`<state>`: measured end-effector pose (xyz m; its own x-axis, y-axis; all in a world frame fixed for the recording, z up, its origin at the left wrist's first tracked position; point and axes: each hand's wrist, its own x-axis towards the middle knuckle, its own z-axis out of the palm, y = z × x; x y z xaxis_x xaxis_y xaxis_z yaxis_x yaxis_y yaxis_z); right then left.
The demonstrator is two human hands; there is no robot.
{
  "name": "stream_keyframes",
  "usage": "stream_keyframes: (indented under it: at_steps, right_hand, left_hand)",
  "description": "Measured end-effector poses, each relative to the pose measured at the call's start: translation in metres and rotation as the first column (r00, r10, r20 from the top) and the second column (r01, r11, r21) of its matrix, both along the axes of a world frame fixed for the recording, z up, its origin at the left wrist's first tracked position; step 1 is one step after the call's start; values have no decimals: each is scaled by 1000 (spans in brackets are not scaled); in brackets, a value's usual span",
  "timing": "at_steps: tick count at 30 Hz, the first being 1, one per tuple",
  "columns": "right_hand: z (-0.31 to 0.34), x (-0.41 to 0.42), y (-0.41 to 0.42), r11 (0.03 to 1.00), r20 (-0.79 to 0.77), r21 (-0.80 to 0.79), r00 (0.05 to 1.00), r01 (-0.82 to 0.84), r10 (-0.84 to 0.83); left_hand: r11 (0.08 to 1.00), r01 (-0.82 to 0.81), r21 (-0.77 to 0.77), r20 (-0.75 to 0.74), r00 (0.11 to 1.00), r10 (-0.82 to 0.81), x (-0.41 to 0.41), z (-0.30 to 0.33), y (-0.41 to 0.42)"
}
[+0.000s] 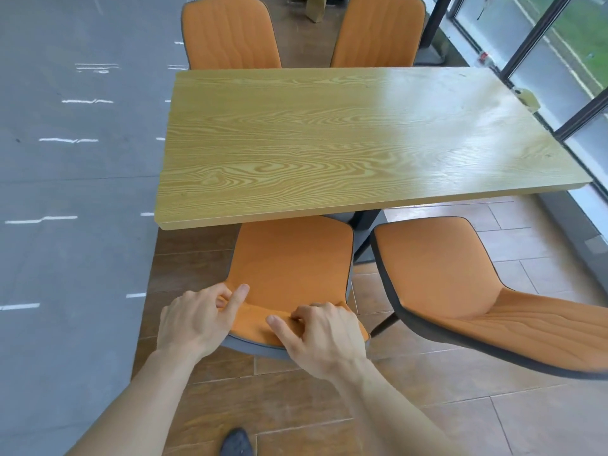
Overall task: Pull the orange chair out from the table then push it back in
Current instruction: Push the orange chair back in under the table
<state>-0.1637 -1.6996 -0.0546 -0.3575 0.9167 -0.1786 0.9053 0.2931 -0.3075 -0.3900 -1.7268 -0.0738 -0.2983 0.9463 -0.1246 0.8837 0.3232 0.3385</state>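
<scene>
Hands are both on the backrest top of the orange chair (pixel 289 258): your left hand (pixel 194 319) and right hand (pixel 324 339) clamp its edge. Beyond your grip, the seat front sits under the table (pixel 329 133), so I judge the pull hardly begun; the push remains.
</scene>
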Motion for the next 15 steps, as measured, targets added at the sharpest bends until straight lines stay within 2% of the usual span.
stream_keyframes:
  at_steps: [15]
  right_hand:
    - [-3, 71, -7, 986, -7, 36, 986, -165, 165]
  left_hand:
    - [991, -136, 4, -13, 991, 136, 80, 5, -46]
